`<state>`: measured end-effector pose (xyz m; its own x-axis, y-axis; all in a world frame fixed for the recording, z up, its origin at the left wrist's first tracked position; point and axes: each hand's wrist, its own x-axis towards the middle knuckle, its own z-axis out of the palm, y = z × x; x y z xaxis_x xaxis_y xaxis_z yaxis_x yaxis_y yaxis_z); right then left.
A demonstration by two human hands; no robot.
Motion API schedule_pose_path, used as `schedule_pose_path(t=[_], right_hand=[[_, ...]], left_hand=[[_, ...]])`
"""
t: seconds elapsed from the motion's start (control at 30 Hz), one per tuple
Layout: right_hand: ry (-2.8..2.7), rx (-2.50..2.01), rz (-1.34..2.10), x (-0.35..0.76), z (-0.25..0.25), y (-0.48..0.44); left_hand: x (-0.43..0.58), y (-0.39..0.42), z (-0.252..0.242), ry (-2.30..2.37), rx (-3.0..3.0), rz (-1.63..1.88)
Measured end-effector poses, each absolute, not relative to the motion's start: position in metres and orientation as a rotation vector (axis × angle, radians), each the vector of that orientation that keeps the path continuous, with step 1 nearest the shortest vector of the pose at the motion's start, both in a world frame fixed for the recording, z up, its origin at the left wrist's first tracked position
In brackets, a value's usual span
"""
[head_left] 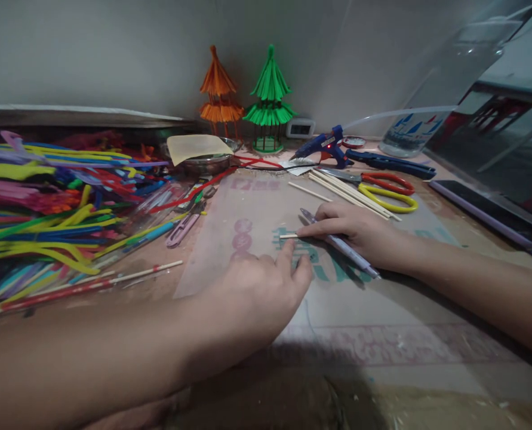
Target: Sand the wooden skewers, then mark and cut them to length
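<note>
A short piece of wooden stick [288, 236] lies on the printed plastic sheet [230, 209], between my two hands. My left hand [266, 286] reaches in from the lower left. Its index finger is stretched out to the stick piece, the thumb stands apart, and the other fingers curl under, partly hidden. From the right, my right hand [355, 230] rests on the sheet with its index fingertip at the stick piece's right end. A pale lilac pen [340, 246] sits in that hand, slanting below the index finger.
Several wooden sticks [346, 192] lie beside scissors [388, 194]. Behind them are a blue glue gun [322, 146] and a phone [489, 209]. Colourful pipe cleaners [46, 215] heap at left, near a pink cutter [185, 227]. Orange [220, 89] and green [270, 95] pagoda models stand behind.
</note>
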<state>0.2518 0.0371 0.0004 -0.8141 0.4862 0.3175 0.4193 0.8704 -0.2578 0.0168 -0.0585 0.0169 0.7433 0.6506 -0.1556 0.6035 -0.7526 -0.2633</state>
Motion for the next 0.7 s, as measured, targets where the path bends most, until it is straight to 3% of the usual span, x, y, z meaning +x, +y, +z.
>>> schedule_pose_path(t=[0.7], right_hand=[[-2.668, -0.712, 0.345, 0.2512, 0.0037, 0.0374]], left_hand=[[0.018, -0.0566, 0.0169, -0.973, -2.712, 0.332]])
